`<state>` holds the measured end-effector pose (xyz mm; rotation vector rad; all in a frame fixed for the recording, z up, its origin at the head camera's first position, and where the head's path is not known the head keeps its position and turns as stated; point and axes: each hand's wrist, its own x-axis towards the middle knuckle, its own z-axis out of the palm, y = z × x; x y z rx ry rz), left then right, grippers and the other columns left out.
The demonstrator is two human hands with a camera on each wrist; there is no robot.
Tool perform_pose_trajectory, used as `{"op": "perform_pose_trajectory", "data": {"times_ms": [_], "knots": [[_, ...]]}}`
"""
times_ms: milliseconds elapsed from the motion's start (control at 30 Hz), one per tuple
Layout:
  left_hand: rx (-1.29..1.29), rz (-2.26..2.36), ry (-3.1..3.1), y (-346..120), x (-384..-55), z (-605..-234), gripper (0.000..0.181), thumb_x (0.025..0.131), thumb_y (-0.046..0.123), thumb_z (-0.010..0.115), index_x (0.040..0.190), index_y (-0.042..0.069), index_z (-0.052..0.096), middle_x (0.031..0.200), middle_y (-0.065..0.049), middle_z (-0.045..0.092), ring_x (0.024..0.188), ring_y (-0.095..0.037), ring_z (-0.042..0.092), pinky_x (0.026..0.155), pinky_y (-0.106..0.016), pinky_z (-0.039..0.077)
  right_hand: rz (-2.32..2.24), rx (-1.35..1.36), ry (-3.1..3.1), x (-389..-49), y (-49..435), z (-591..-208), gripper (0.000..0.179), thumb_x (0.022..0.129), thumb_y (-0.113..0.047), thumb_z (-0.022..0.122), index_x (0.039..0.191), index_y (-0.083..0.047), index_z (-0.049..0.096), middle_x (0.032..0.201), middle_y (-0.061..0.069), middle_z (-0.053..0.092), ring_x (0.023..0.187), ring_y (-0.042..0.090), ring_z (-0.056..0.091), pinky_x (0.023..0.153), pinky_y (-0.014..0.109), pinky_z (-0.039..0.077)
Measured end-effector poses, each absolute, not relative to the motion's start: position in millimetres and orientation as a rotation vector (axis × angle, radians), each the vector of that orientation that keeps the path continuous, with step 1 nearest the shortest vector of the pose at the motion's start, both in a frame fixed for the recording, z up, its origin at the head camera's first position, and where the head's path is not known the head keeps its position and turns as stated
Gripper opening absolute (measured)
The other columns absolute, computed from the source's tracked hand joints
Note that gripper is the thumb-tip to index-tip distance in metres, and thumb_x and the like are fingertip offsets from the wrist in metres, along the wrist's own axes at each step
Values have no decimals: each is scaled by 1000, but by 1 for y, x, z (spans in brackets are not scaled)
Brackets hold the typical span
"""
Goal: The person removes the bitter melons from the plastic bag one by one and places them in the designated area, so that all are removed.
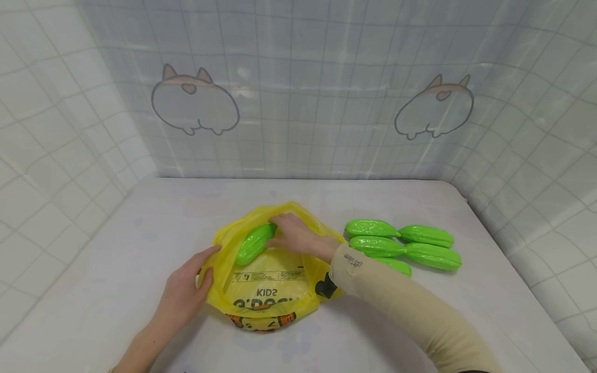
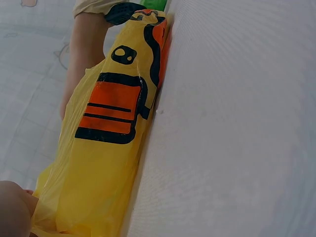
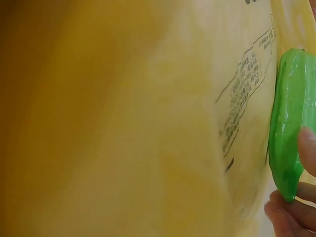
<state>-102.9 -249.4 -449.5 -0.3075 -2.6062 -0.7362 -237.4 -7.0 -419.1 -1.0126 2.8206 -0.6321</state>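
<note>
A yellow plastic bag (image 1: 275, 311) lies on the table with its mouth held wide. My left hand (image 1: 186, 285) pinches the bag's left rim between thumb and fingers; in the left wrist view only part of that hand (image 2: 15, 210) shows at the lower left. Inside the bag's mouth, my right hand (image 1: 298, 235) grips one end of a glossy green bitter melon (image 1: 254, 246). The right wrist view shows the thumb and fingers around the melon's (image 3: 289, 123) pointed end, against the printed yellow plastic. Some fingertips are hidden behind the melon.
Several more green bitter melons (image 1: 375, 245) lie in two columns to the right of the bag, one partly behind the right sleeve (image 1: 396, 305). A tile-patterned sheet (image 1: 298, 103) covers the walls behind and beside the white table (image 1: 140, 228).
</note>
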Motion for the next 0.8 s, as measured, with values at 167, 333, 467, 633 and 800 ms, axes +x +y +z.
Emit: {"op": "perform_pose_trajectory", "data": {"times_ms": [167,333,467,633,800], "knots": [[-310,-736,-2603,-250,-103,-449,54,89,-8,64,140,7,54,137,-18,60,125,-40,58,98,-57,52,-621,-1029,2831,-237,-7,-418,56,93,-35,70,138,-6,55,133,7,62,123,22,54,112,35,42],[-306,-737,-2606,-250,-103,-448,54,89,-8,64,140,7,54,137,-18,60,124,-40,58,97,-56,53,-626,-1036,2834,-236,-8,-418,53,93,-34,70,136,-5,57,129,6,64,118,20,55,106,32,46],[-308,-735,-2602,-249,-103,-447,54,89,-8,64,140,7,54,137,-18,60,124,-40,58,97,-56,53,-629,-1047,2831,-236,-7,-418,49,93,-33,70,132,-5,61,119,4,65,107,17,55,97,29,48],[-309,-734,-2599,-249,-103,-448,54,89,-8,64,140,7,54,137,-18,60,124,-41,58,97,-57,53,-632,-1074,2830,-236,-6,-420,42,93,-29,71,128,-6,65,113,3,65,101,14,55,92,27,49],[-307,-729,-2597,-249,-103,-448,54,89,-8,64,140,7,54,137,-18,60,124,-40,58,97,-57,53,-615,-1107,2846,-236,-5,-422,40,93,-27,71,126,-5,66,114,4,67,103,16,57,93,29,49]]}}
